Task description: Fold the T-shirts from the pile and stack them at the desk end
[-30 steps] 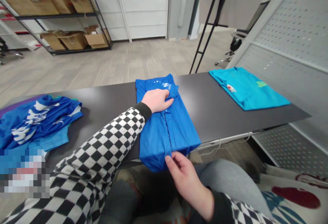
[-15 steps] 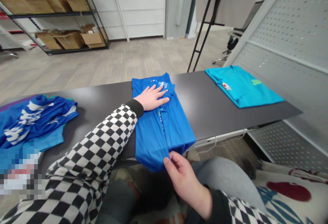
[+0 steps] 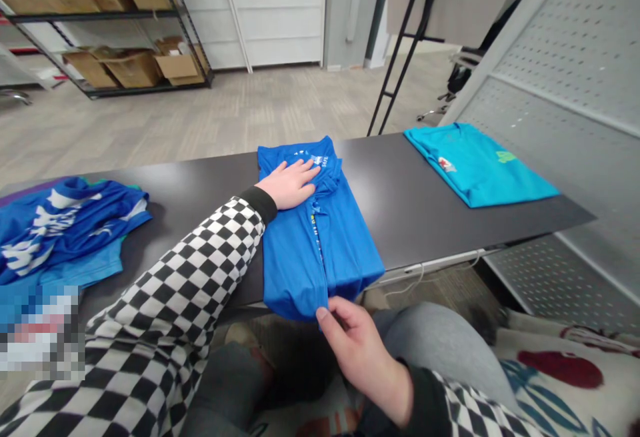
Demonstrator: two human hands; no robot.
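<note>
At the far left, a black rack [image 3: 115,15] holding cardboard boxes [image 3: 133,67] stands beyond the dark table [image 3: 210,183]. On the table's left end lies a loose heap of blue clothes [image 3: 75,223], white lettering on the top one. Next comes the left hand [image 3: 287,185], palm down with fingers spread, resting flat on the blue shirt [image 3: 350,230] near its far end and gripping nothing. The blue shirt lies lengthwise across the middle of the table, partly folded, its near end drooping over the near edge. There the right hand [image 3: 356,338] pinches the cloth between thumb and fingers. Farther right, well apart, a turquoise shirt [image 3: 483,167] lies folded flat, just before a perforated grey panel [image 3: 575,83]
</note>
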